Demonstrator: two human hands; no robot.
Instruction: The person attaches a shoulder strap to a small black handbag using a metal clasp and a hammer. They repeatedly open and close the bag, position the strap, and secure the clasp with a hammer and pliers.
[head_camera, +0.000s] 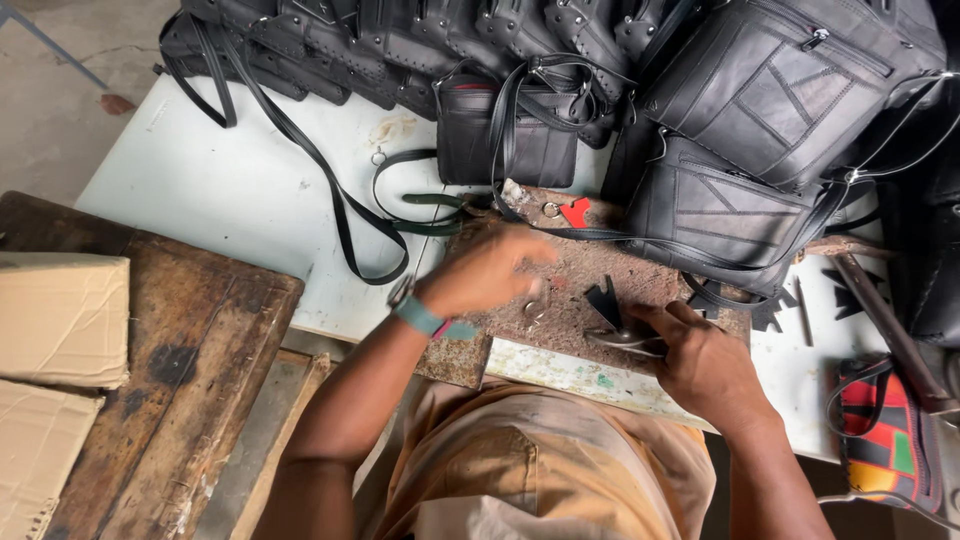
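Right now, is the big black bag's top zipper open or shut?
Shut: the zipper on the big black bag runs closed, with no gap showing.

My white worktable (240, 190) runs across in front of me, its top scuffed and stained. A worn, rust-brown work slab (590, 275) lies on it right before me, with a small red scrap (576, 211) and a metal ring (551, 209) at its far edge. Black leather bags (770, 90) crowd the table's far side and right end, their long straps (320, 165) trailing over the white top. A dark green strap (430, 215) lies just beside the slab. To my left stands a dark, battered wooden bench (190, 340) carrying cardboard boxes (60, 320). A hammer (890, 330) rests at the right, near black leather offcuts (850, 290).
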